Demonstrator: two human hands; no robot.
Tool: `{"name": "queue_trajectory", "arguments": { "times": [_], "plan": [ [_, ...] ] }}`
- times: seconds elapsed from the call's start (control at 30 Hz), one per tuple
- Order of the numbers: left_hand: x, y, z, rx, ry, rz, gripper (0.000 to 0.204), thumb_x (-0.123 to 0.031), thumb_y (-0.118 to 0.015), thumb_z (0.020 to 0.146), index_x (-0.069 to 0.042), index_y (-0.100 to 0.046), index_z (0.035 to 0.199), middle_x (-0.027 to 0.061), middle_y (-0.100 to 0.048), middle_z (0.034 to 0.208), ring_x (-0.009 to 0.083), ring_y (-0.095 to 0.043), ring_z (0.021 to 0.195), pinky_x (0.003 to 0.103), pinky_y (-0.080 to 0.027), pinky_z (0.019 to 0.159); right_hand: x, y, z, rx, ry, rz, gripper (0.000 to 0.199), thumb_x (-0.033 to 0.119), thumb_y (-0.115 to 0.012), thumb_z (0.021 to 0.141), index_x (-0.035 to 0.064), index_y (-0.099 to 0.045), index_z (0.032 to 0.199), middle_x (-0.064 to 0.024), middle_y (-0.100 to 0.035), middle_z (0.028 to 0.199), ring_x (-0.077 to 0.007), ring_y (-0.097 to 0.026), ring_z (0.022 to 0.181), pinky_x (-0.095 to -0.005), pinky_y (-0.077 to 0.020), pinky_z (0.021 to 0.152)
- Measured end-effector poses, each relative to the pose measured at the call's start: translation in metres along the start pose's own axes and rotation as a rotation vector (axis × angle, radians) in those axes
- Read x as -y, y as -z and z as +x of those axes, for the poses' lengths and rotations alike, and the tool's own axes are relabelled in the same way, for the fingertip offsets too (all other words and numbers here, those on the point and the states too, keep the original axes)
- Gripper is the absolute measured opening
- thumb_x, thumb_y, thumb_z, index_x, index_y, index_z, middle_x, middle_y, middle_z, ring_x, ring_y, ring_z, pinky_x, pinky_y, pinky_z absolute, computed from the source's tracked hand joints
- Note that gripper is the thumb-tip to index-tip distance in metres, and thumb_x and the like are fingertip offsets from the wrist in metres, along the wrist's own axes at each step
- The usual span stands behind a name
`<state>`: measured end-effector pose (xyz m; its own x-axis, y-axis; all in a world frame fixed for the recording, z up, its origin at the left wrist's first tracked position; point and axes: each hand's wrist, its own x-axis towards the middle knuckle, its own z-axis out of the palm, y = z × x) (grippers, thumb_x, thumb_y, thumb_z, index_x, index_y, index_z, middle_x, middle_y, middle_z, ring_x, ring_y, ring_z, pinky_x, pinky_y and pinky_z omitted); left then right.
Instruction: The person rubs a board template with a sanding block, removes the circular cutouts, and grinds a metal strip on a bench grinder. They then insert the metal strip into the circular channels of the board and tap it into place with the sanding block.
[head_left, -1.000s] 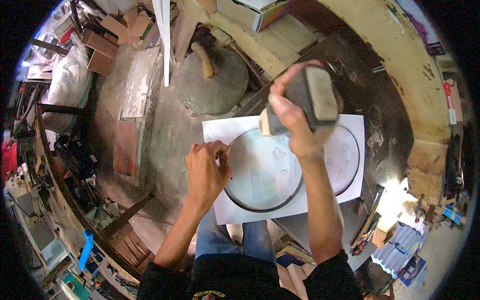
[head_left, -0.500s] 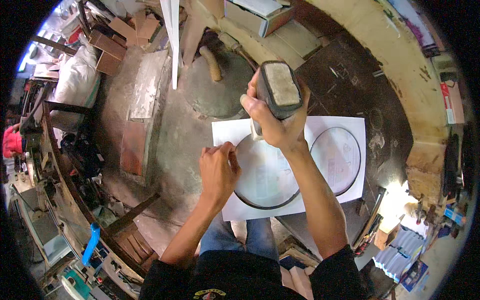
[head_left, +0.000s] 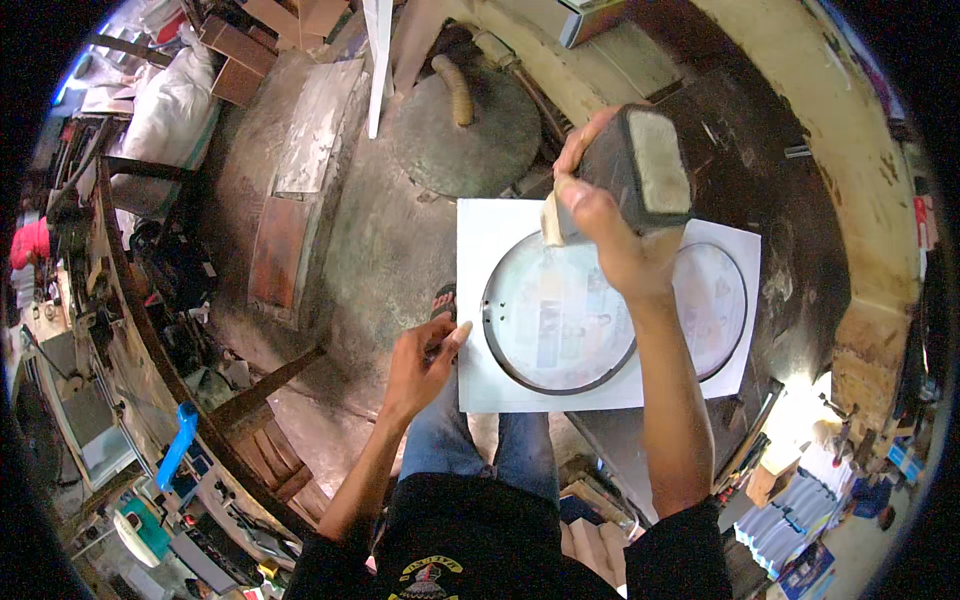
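My right hand (head_left: 630, 235) is closed around a dark, blocky tool (head_left: 612, 170) with a pale, rounded-rectangular face on its end; its exact kind does not show. A pale, wood-coloured piece juts out below the fingers. Under that hand lies a white rectangular panel (head_left: 472, 385) with two large dark-rimmed circles, the right one partly covered by my forearm. Faint print shows within the circles, and small dark dots mark the left circle's edge. Thumb and fingers of my left hand (head_left: 418, 370) are pinched together beside the panel's left edge. Whatever they may hold is too small to make out.
Beyond the panel stands a round grey lid (head_left: 470, 140) with a curved handle. A long worn plank (head_left: 285, 240) lies to the left. A cluttered bench (head_left: 150, 370) runs along the left, and a pale yellow ledge (head_left: 850, 180) curves along the right.
The whole view has shifted. My right hand has moved right with the tool, whose pale face has turned to the right. My left hand has dropped lower along the panel's left side, still pinched.
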<state>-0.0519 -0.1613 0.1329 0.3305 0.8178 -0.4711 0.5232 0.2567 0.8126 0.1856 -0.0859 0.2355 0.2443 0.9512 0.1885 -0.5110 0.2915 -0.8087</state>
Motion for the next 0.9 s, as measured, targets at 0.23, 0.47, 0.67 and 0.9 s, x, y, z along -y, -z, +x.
{"name": "queue_trajectory", "arguments": {
  "times": [0.23,0.47,0.67,0.9],
  "plan": [
    [-0.016,-0.011,0.015,-0.175,0.027,-0.178,0.025,-0.023,-0.074,0.088,0.0,-0.064,0.09,0.0034,-0.065,0.075,0.008,-0.056,0.066,0.023,-0.045,0.06,0.019,0.003,0.014,-0.041,0.044,-0.638,0.015,0.01,-0.071,0.076,0.0059,-0.061,0.086,0.0009,-0.061,0.075,-0.0072,-0.057,0.068,-0.0232,-0.0468,0.066],
    [-0.016,-0.01,0.04,-0.392,-0.421,-0.322,0.019,-0.006,-0.079,0.08,-0.004,-0.066,0.094,-0.0006,-0.064,0.08,0.0043,-0.048,0.061,0.021,-0.04,0.053,0.008,-0.034,-0.009,0.228,0.068,-0.417,0.023,0.003,-0.065,0.067,0.0022,-0.057,0.089,-0.0021,-0.055,0.076,-0.0089,-0.054,0.07,-0.0235,-0.0442,0.064],
    [-0.029,0.003,0.044,-0.393,-0.498,-0.068,0.029,-0.011,-0.084,0.074,-0.006,-0.068,0.097,-0.0007,-0.065,0.074,0.0045,-0.045,0.055,0.023,-0.036,0.049,-0.024,-0.032,-0.002,0.296,0.157,-0.568,0.029,-0.002,-0.063,0.064,0.0002,-0.055,0.091,-0.0034,-0.053,0.077,-0.0094,-0.052,0.072,-0.0235,-0.043,0.064],
    [-0.041,0.013,0.049,-0.319,-0.527,0.097,0.035,-0.011,-0.087,0.068,-0.007,-0.068,0.097,0.0008,-0.065,0.073,0.0055,-0.043,0.051,0.024,-0.036,0.047,-0.024,-0.033,-0.004,0.258,0.157,-0.608,0.029,-0.001,-0.065,0.067,0.0009,-0.056,0.094,-0.0019,-0.055,0.079,-0.0079,-0.053,0.072,-0.0229,-0.0439,0.064]
  ]
}}
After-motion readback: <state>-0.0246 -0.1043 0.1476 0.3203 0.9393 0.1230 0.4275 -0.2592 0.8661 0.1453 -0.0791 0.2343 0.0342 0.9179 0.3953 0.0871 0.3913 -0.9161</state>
